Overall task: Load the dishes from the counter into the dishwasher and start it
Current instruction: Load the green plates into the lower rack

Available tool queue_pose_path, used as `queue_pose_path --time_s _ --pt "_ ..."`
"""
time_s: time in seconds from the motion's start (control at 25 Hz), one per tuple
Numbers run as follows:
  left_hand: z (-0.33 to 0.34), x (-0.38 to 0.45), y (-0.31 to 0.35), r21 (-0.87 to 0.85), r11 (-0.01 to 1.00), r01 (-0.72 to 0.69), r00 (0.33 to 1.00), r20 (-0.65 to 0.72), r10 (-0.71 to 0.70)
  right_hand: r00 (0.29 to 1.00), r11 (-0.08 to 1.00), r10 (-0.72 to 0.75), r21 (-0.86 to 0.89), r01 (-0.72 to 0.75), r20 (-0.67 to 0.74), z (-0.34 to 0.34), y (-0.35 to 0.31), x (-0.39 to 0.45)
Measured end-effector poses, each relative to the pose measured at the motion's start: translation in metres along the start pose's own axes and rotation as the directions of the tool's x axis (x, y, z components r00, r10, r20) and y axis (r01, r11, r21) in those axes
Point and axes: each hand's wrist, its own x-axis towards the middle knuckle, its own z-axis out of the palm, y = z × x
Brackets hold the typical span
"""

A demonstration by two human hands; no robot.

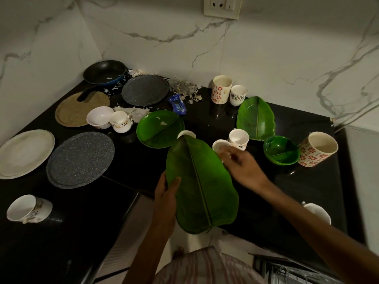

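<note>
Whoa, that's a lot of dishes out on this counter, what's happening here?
A person is clearing dirty dishes off a black stone counter. Their left hand holds a long green leaf-shaped plate by its edge, lifted above the counter. Their right hand reaches over a small white cup just behind that plate; motion blur hides whether it has a grip on it. Mugs, green bowls, speckled grey plates and a black frying pan sit on the counter.
</note>
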Motion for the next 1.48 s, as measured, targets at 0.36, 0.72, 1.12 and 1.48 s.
queue_pose_path --time_s 0.36,0.72,1.12,1.48 --pt "0.003 -0.014 0.011 0.048 0.998 0.048 0.997 0.051 -0.051 0.854 0.816 0.302 -0.349 -0.461 -0.424 -0.131 0.079 0.145" --pt "0.009 -0.011 0.014 0.020 0.999 0.041 0.999 -0.022 -0.041 0.831 0.735 0.319 -0.434 -0.521 -0.456 -0.128 0.120 0.169" --pt "0.014 0.000 0.016 0.022 1.000 0.007 0.999 -0.032 -0.007 0.805 0.837 0.428 -0.155 -0.525 -0.411 -0.156 0.118 0.175" --pt "0.017 0.012 0.008 -0.014 1.000 -0.004 0.998 -0.066 0.003 0.789 0.928 0.308 -0.013 -0.371 -0.531 -0.171 0.060 0.125"
